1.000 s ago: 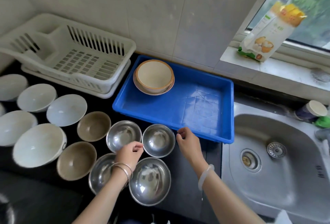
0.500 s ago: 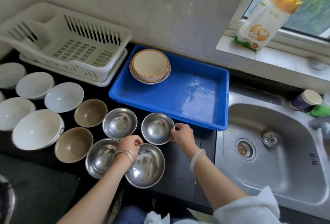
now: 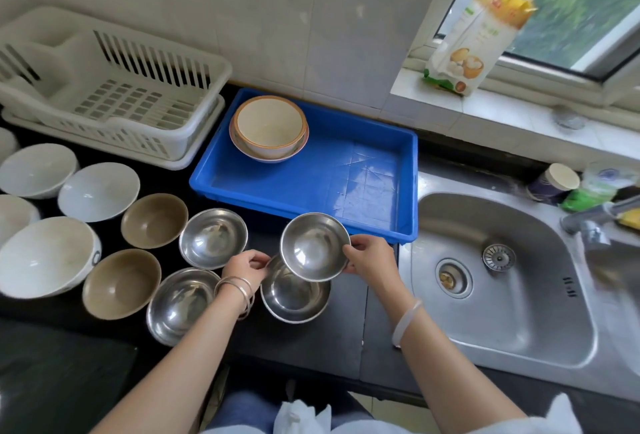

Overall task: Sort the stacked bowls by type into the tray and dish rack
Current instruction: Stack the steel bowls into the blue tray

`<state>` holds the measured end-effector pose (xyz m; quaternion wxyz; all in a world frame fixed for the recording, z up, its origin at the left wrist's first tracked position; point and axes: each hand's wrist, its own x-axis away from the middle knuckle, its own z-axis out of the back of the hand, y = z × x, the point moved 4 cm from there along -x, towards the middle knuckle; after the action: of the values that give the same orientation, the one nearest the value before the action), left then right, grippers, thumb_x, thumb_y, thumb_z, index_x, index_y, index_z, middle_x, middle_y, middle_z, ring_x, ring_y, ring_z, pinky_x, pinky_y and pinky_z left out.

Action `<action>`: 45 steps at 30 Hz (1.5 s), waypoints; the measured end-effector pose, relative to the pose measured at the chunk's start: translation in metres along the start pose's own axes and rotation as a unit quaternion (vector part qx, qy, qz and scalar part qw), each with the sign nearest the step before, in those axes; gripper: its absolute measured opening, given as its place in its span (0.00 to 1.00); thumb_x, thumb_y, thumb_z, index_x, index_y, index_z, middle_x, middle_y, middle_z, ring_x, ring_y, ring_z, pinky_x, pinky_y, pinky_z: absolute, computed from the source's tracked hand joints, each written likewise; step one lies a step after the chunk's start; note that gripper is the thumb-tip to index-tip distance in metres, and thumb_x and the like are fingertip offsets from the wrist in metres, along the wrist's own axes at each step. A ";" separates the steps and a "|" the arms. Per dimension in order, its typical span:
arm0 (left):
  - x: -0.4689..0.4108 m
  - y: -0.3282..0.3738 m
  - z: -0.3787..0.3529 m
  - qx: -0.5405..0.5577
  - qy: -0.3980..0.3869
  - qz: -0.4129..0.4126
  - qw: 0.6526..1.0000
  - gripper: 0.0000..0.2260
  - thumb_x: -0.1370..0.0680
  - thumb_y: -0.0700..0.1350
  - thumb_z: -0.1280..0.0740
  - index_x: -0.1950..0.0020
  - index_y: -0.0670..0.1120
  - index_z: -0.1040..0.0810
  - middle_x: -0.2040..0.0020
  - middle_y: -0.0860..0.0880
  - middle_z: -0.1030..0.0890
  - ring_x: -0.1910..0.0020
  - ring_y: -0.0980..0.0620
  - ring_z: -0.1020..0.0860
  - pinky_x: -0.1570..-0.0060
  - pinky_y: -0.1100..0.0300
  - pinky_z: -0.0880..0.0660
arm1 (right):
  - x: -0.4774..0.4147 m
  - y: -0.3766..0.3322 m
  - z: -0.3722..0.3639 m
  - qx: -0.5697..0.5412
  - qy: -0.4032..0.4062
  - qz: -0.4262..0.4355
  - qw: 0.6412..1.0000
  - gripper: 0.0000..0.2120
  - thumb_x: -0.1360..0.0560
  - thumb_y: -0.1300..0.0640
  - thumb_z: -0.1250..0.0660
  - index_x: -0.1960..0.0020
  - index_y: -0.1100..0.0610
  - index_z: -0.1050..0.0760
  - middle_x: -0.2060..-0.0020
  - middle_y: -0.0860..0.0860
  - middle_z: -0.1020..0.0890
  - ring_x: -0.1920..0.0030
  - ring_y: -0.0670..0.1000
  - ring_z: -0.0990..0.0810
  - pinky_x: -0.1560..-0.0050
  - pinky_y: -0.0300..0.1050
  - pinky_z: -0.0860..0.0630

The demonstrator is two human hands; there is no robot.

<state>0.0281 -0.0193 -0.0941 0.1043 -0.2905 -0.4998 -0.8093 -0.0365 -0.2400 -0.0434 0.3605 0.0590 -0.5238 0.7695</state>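
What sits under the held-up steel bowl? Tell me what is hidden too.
A second steel bowl sits on the black counter beneath the raised steel bowl, which the right hand pinches. The left hand holds the lower one's rim; its far rim is covered.

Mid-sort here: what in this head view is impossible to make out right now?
- Head view: whether the left hand grips the lower steel bowl. The contact sits beside the lifted steel bowl, which the right hand pinches, and is too small to tell.
- Head view: how many bowls are in the tray stack. The top bowl hides the rest.
- Head view: white bowls, cut off by the left edge.
- Head view: faucet, blurred.
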 end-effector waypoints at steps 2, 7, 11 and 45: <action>-0.001 -0.003 -0.004 0.050 -0.004 0.017 0.999 0.05 0.28 0.35 0.31 0.55 0.44 0.21 0.56 0.43 0.19 0.52 0.44 0.20 0.45 0.51 0.24 | 0.006 0.003 0.000 0.011 0.006 0.002 1.000 0.12 0.29 0.64 0.35 0.64 0.49 0.20 0.69 0.46 0.17 0.71 0.43 0.18 0.57 0.47 0.16; 0.004 -0.010 -0.007 0.180 -0.018 0.066 0.981 0.06 0.23 0.37 0.37 0.48 0.40 0.22 0.58 0.45 0.20 0.59 0.50 0.22 0.60 0.59 0.23 | 0.017 0.015 -0.009 0.065 0.011 -0.004 0.998 0.06 0.29 0.61 0.33 0.62 0.52 0.19 0.64 0.50 0.16 0.67 0.46 0.16 0.59 0.44 0.17; 0.009 -0.013 -0.010 0.223 -0.046 0.099 0.969 0.06 0.21 0.42 0.40 0.50 0.43 0.24 0.57 0.46 0.22 0.60 0.51 0.23 0.63 0.61 0.25 | 0.018 0.022 -0.020 0.097 0.009 -0.009 0.995 0.05 0.30 0.59 0.33 0.58 0.58 0.19 0.64 0.54 0.16 0.60 0.53 0.16 0.52 0.53 0.19; -0.025 0.076 -0.008 0.177 -0.159 0.027 0.971 0.04 0.23 0.40 0.38 0.56 0.45 0.25 0.58 0.45 0.23 0.60 0.49 0.23 0.63 0.60 0.23 | 0.001 0.004 -0.002 -0.262 0.064 -0.061 0.961 0.07 0.26 0.55 0.31 0.49 0.54 0.18 0.60 0.49 0.14 0.65 0.45 0.16 0.65 0.40 0.20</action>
<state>0.0810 -0.0656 -0.0540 0.0950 -0.4062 -0.6369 -0.6484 -0.0392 -0.2380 -0.0468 0.4423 -0.0549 -0.6782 0.5843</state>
